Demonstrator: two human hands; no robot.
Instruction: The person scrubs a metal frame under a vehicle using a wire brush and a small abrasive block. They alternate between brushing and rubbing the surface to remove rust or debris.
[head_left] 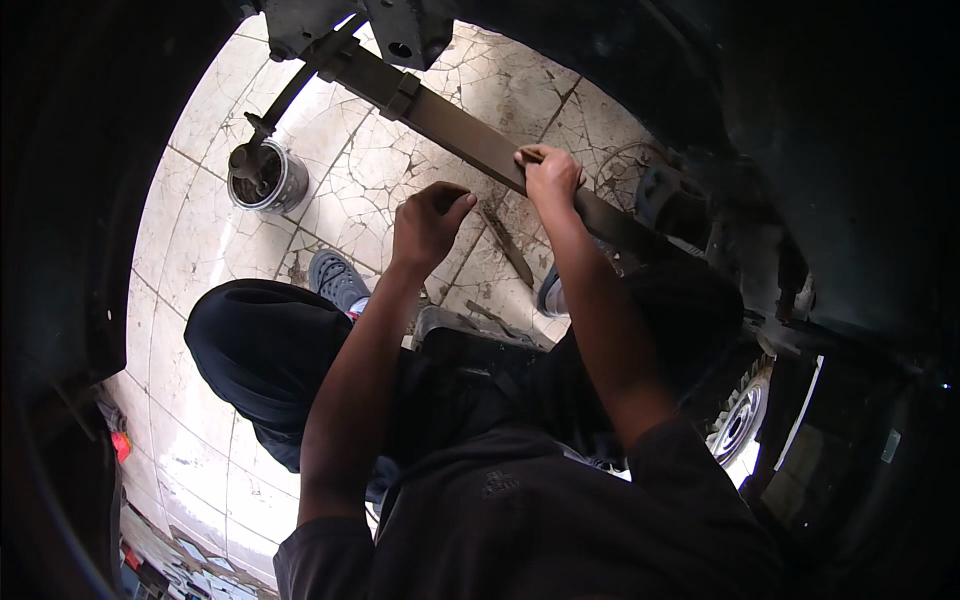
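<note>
A long brown leaf spring (465,132) runs slantwise from the upper left to the right, with a clamp (403,95) around it. My right hand (553,178) is over the spring's near edge, fingers curled closed; whether it grips anything small is hidden. Left of it, apart from the spring and above the floor, my left hand (430,226) has its fingers bent and the thumb pressed toward them. What it may pinch cannot be made out. A dark rod with a rounded joint (247,158) hangs down at the upper left.
A metal can (285,186) with dark contents stands on the cracked tile floor (190,250) under the joint. Dark vehicle bodywork surrounds me. A wheel (742,420) is at the lower right. A flat strip (508,247) lies between my shoes.
</note>
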